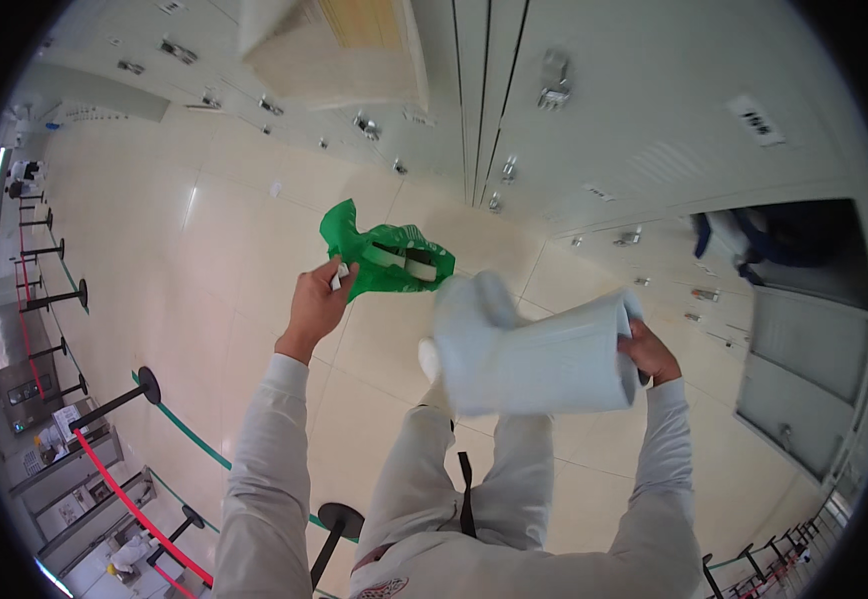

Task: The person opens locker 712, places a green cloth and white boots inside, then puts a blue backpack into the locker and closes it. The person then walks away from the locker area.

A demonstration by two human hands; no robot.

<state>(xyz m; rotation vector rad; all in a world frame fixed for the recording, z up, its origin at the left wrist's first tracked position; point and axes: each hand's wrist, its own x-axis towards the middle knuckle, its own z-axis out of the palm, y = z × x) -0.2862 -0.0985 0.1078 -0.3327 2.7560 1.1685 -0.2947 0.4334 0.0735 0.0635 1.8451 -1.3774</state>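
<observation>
Straight ahead, my left hand (pixel 322 299) is closed in a pinch at the edge of a green plastic bag (pixel 346 240). A small white piece (pixel 340 277) shows between its fingers; I cannot make out what it is. Pale bands over a dark hollow, which look like footwear, show in the bag's mouth. On the right, my right hand (pixel 651 354) grips the open top of white boots (pixel 564 359). They lie sideways in the air, toes to the left and blurred by motion; the rims look doubled, like a pair pressed together.
Grey lockers (pixel 654 110) with metal latches line the front and right. One locker door (pixel 799 379) hangs open, dark blue cloth (pixel 784 235) inside. A beige board-like item (pixel 344 60) projects at the top. Belt barrier posts (pixel 147 385) stand on the tiled floor (pixel 204 329) at left.
</observation>
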